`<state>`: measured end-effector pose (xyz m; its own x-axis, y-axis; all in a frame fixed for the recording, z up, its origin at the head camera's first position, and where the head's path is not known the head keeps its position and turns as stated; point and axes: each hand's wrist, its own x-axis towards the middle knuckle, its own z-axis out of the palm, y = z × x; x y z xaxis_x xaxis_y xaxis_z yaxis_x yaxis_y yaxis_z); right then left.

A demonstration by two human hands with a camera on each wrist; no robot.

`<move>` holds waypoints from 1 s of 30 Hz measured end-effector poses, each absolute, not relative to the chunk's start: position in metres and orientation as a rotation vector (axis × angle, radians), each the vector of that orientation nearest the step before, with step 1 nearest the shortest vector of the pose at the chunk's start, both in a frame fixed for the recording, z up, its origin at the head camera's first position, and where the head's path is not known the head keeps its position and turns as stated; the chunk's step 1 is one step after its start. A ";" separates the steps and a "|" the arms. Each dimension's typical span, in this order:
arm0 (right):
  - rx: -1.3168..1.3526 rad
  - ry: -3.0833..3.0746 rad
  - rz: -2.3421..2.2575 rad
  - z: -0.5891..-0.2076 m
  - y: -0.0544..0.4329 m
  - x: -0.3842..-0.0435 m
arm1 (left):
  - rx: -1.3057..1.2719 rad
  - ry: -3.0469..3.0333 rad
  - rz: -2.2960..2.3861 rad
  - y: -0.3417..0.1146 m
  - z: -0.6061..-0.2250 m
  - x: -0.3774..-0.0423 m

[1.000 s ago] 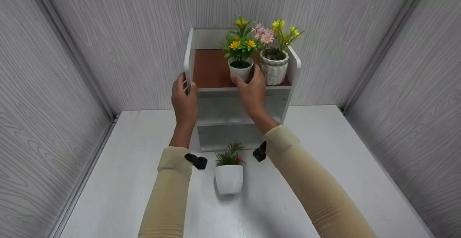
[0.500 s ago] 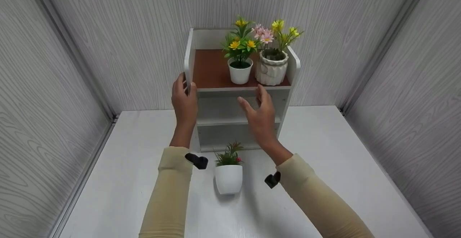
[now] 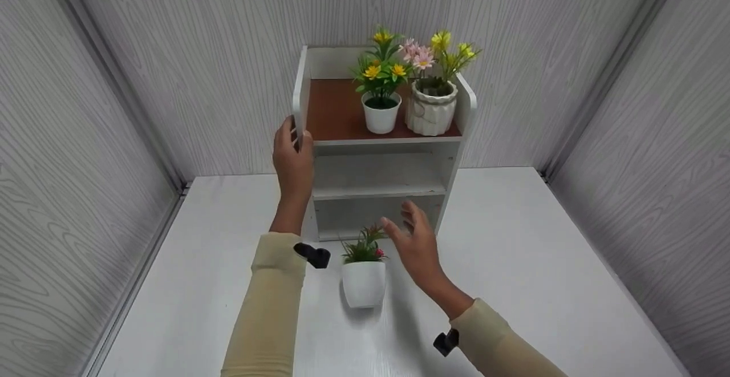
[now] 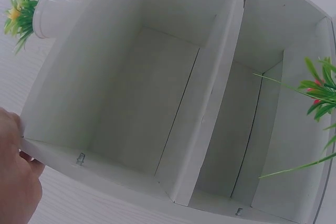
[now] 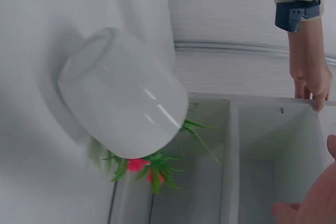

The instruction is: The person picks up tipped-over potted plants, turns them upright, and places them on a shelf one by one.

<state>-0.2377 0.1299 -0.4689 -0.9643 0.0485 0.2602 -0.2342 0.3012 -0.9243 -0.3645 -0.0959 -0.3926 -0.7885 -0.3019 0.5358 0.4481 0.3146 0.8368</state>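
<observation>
My left hand (image 3: 293, 160) grips the left side panel of a small white shelf unit (image 3: 379, 142), thumb at the front and fingers behind. In the head view my right hand (image 3: 419, 248) hangs with nothing in it, thumb and fingers spread apart. Just left of it, on the white tabletop, is a white potted plant (image 3: 364, 284) with red flowers, its leaves pointing toward the shelf. The right wrist view shows this plant's smooth pot (image 5: 126, 95) up close. On the unit's brown top stand a yellow-flowered potted plant (image 3: 381, 117) and a ribbed cream flowerpot (image 3: 432, 113) with pink and yellow blooms.
Below the top are two white compartments, the upper one (image 3: 379, 171) and the lower one (image 3: 351, 214). Grey wood-grain panels (image 3: 228, 69) enclose the white table (image 3: 513, 251) at the back and both sides.
My right hand has let go of the yellow-flowered potted plant on the top and come down toward the white potted plant on the table. The left hand keeps its grip on the panel.
</observation>
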 end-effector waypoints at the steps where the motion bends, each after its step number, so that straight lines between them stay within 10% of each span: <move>1: 0.159 -2.351 1.717 -0.475 0.130 -0.236 | -0.128 -1.957 -1.531 -0.096 -0.392 -0.365; 30: -0.112 -2.637 1.799 -0.571 0.110 -0.204 | -0.141 -1.953 -1.496 -0.097 -0.395 -0.367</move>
